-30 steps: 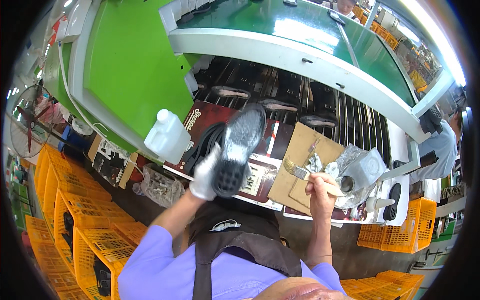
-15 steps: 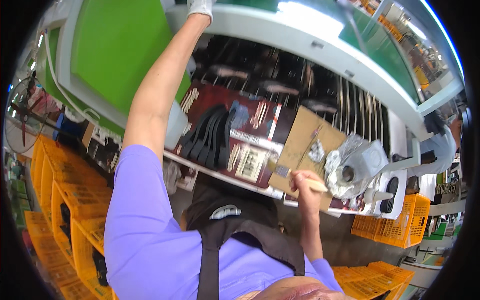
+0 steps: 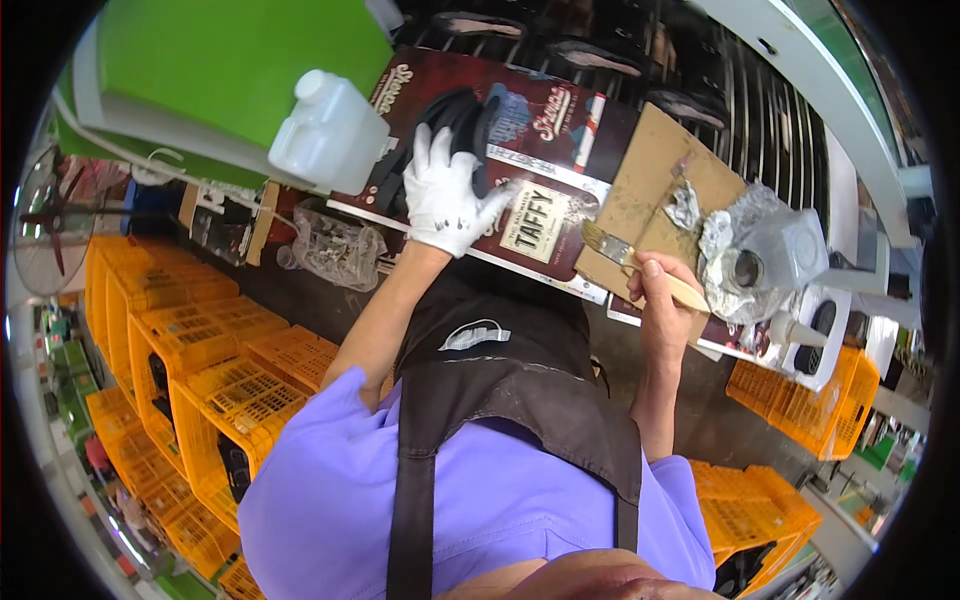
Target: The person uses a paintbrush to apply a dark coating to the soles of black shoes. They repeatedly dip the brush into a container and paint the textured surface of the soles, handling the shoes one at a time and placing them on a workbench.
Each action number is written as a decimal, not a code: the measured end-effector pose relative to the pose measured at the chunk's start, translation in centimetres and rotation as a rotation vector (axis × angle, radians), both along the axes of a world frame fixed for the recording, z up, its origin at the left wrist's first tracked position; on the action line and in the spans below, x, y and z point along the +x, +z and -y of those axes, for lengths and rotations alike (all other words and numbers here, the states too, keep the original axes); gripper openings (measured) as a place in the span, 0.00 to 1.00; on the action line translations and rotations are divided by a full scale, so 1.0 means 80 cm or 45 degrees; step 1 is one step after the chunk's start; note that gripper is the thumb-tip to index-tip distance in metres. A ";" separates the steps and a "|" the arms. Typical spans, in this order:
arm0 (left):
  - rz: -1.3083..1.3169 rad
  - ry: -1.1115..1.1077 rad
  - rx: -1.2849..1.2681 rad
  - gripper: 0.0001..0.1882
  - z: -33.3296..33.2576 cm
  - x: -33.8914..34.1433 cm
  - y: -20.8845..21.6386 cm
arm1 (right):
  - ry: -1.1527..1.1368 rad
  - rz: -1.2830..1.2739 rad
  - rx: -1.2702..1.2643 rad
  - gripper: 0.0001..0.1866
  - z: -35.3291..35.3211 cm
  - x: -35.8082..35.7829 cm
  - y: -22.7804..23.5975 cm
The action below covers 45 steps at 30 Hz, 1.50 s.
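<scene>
My left hand (image 3: 443, 207), in a white glove with dark smudges, is over several curved black pieces (image 3: 452, 112) that look like shoe soles. Its fingers are stretched out and the thumb stands apart; whether the fingertips touch the pieces I cannot tell. My bare right hand (image 3: 668, 297) grips the pale wooden handle of a flat brush (image 3: 612, 247). The bristles point left, close to the edge of a stained brown cardboard sheet (image 3: 640, 185). Dark red printed cardboard (image 3: 550, 85) lies under the black pieces.
A translucent white jug (image 3: 325, 135) stands left of the black pieces. Crumpled foil and plastic surround a clear container (image 3: 798, 250) at right. Beyond lies a slatted conveyor (image 3: 785, 150) carrying dark shoe parts. Orange crates (image 3: 215, 330) stand low on the left and right.
My left hand has come back from the far frame to the black pieces. My right hand still holds the brush. The view has shifted, bringing the white jug fully into sight.
</scene>
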<state>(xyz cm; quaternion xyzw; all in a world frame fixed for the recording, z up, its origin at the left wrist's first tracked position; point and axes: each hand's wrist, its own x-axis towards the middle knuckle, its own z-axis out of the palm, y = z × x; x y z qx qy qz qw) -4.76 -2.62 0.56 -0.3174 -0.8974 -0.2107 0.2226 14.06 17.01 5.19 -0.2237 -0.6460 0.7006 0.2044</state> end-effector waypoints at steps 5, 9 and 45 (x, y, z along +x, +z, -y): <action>-0.131 0.013 -0.040 0.14 -0.006 -0.001 -0.019 | -0.059 0.031 0.040 0.09 -0.016 0.014 0.009; -0.211 -0.105 0.148 0.10 -0.007 -0.003 -0.014 | -0.225 0.061 0.286 0.09 -0.054 0.044 0.014; 2.701 -0.962 1.452 0.34 -0.098 0.096 0.015 | -0.917 0.331 0.518 0.13 -0.180 0.104 -0.035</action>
